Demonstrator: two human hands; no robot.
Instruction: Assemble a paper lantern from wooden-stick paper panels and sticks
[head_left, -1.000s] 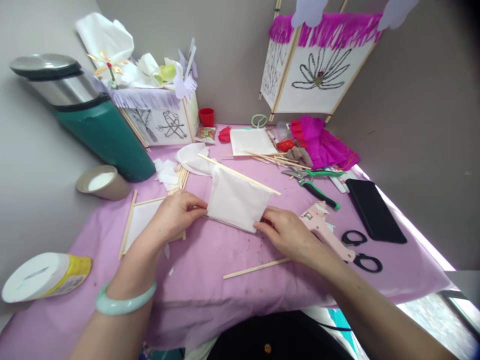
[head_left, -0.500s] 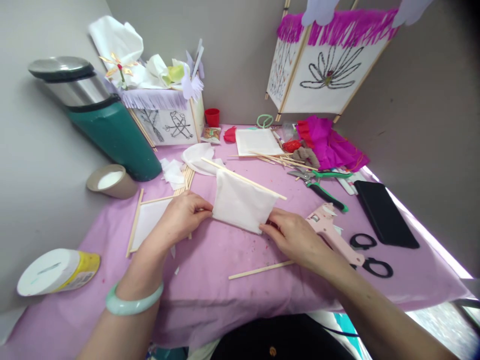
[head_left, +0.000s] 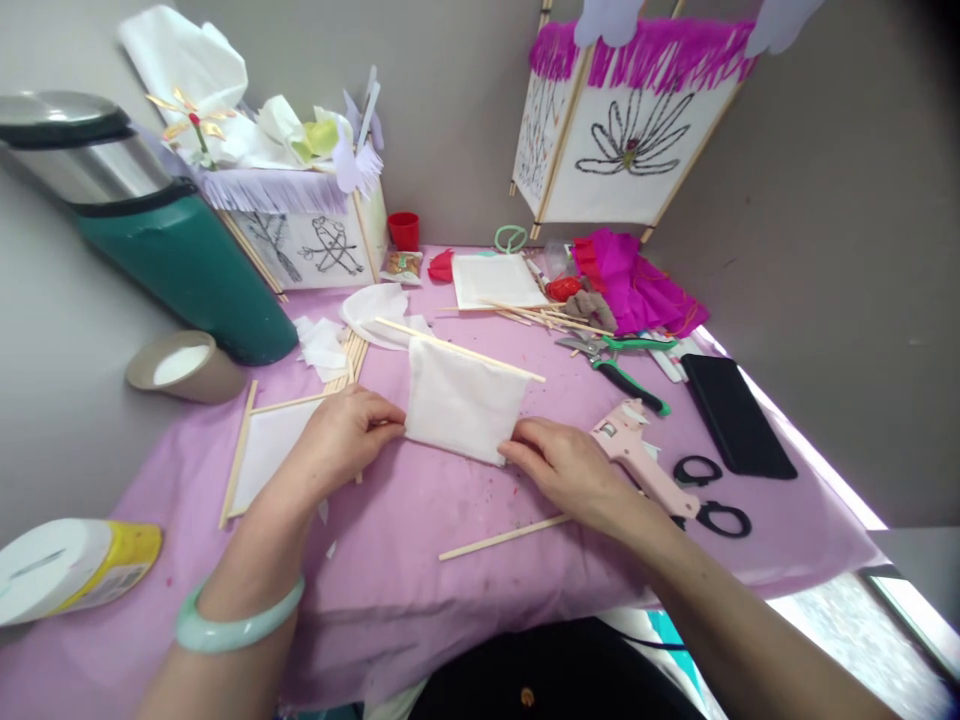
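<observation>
The left hand point(head_left: 341, 440) and right hand point(head_left: 559, 468) pinch the two lower corners of a white paper sheet point(head_left: 459, 405), which lies mid-tabletop point(head_left: 420, 520) with a wooden stick point(head_left: 459, 350) along its far edge. A pink glue gun point(head_left: 637, 455) lies just beside the right hand.

A table under a pink cloth point(head_left: 420, 520) carries a loose wooden stick point(head_left: 504, 536), a pink glue gun point(head_left: 637, 455), black scissors point(head_left: 712, 495), green-handled pliers point(head_left: 622, 372), a black case point(head_left: 735, 415), a tape roll point(head_left: 184, 366) and, at the left edge, what may be a glue bottle point(head_left: 71, 568).
</observation>
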